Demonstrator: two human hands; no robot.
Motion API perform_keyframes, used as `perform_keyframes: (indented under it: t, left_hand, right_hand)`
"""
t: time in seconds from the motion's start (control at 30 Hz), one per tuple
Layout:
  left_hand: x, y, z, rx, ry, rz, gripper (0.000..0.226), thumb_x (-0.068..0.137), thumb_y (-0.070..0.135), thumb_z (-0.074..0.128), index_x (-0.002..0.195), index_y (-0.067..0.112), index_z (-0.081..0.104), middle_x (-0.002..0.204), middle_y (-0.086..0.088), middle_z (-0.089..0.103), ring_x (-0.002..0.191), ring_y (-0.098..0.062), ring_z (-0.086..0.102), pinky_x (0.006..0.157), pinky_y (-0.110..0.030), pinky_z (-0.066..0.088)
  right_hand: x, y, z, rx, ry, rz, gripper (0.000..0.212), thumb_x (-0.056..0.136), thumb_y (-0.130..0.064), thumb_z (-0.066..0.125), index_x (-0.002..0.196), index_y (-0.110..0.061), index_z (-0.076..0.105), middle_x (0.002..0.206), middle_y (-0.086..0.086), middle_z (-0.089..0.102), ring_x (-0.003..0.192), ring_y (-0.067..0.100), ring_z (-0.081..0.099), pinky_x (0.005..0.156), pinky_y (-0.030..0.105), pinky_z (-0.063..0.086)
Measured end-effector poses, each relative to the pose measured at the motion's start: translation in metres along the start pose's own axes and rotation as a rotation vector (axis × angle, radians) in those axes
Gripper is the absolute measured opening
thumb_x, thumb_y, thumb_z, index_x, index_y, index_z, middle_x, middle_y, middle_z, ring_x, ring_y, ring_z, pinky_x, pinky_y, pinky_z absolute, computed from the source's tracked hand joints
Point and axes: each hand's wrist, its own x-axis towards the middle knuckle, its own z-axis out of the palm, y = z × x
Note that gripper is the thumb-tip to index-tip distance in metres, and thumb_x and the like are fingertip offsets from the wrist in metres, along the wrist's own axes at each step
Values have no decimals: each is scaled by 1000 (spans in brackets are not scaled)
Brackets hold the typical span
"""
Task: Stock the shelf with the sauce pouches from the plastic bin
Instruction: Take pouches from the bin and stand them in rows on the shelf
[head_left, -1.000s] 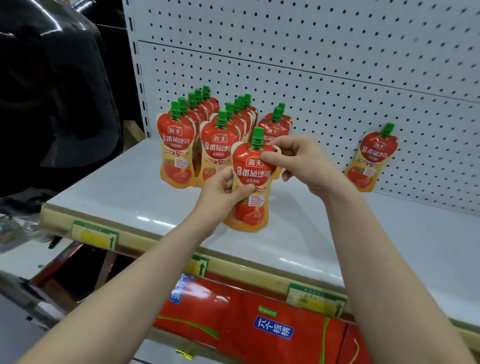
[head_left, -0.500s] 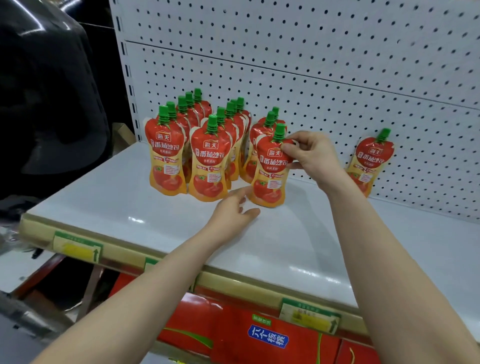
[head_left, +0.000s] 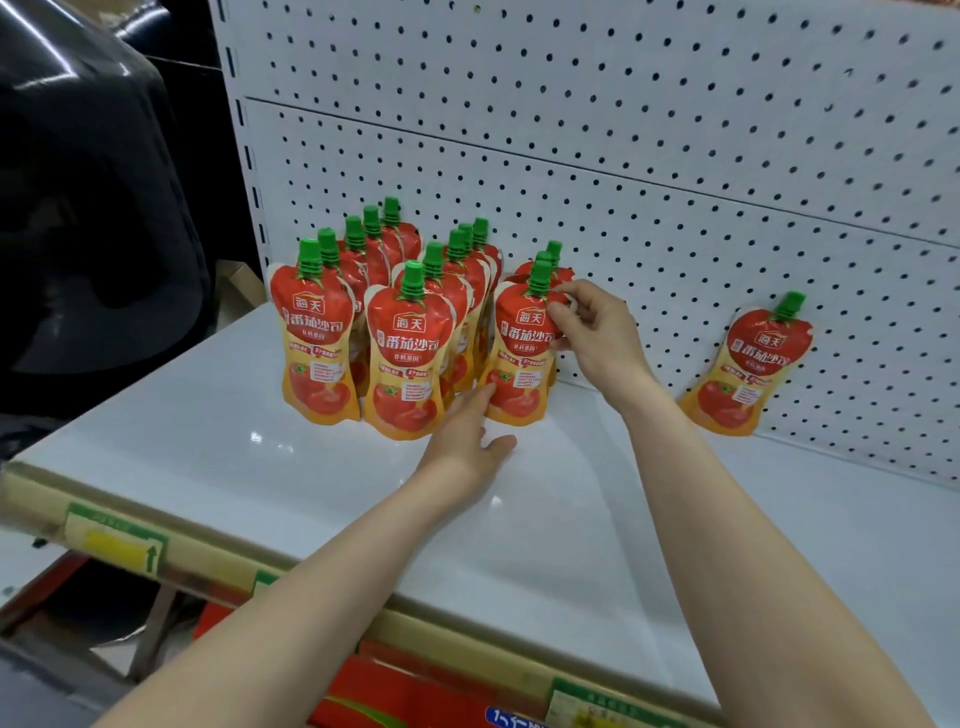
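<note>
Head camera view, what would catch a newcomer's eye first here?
The red sauce pouches with green caps, standing in three rows at the back left of the white shelf. The right hand pinches the top of the front pouch in the right-hand row while the left hand touches its base. A lone pouch leans on the pegboard further right.
</note>
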Motion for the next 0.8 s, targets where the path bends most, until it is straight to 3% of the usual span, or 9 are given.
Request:
perform_keyframes:
  t: [0.1, 0.27, 0.33, 0.43, 0.5, 0.67, 0.8]
  left_hand:
    - [0, 0, 1, 0, 11, 2, 69, 93, 21, 61, 152, 24, 24, 157, 1, 24, 135, -22, 41, 108, -34, 40]
    - [-2, 2, 0, -28, 27, 0, 67, 93, 19, 61, 151, 24, 26, 156, 2, 26, 135, -22, 42, 107, -31, 41]
    - [-5, 3, -1, -30, 28, 5, 66, 94, 18, 60, 150, 23, 28, 155, 1, 28, 134, -22, 42, 105, -29, 40]
    - [-12, 7, -5, -64, 33, 37, 60, 94, 15, 60, 147, 20, 34, 151, -1, 37, 133, -19, 44, 102, -29, 42]
    - [-20, 12, -10, -75, 23, 71, 54, 93, 13, 60, 144, 18, 41, 144, -2, 47, 128, -18, 49, 95, -25, 42]
    - [-61, 27, -18, -117, -17, 192, 37, 93, 14, 59, 130, 17, 57, 120, 2, 65, 106, -9, 61, 97, -30, 50]
    - [-114, 27, -6, -207, -82, 301, 27, 91, 11, 59, 113, 26, 64, 102, 4, 70, 96, -14, 67, 91, -38, 54]
  right_hand:
    - [0, 1, 0, -19, -7, -15, 11, 100, -15, 53, 106, -21, 60, 110, 2, 67, 97, 15, 67, 67, 20, 56]
    - [-4, 2, 1, -124, 21, -42, 11, 98, -20, 55, 106, -27, 59, 102, -3, 68, 90, 19, 68, 77, 38, 60]
    - [-9, 2, 0, -187, 48, -46, 16, 97, -23, 56, 112, -28, 58, 94, -3, 65, 88, 20, 67, 78, 42, 59]
    - [-27, -1, -6, -275, 102, -4, 29, 98, -26, 54, 127, -25, 52, 95, 0, 63, 89, 18, 65, 76, 37, 57]
    - [-49, -3, -14, -348, 122, 12, 30, 99, -27, 52, 128, -24, 52, 98, -2, 62, 90, 16, 63, 73, 32, 53]
    - [-135, -4, -39, -527, 173, 5, 23, 97, -24, 53, 118, -20, 61, 102, -1, 67, 91, 18, 63, 88, 42, 51]
    - [-236, -5, -57, -613, 308, -14, 20, 98, -23, 53, 113, -20, 65, 102, -4, 68, 87, 12, 61, 80, 34, 51]
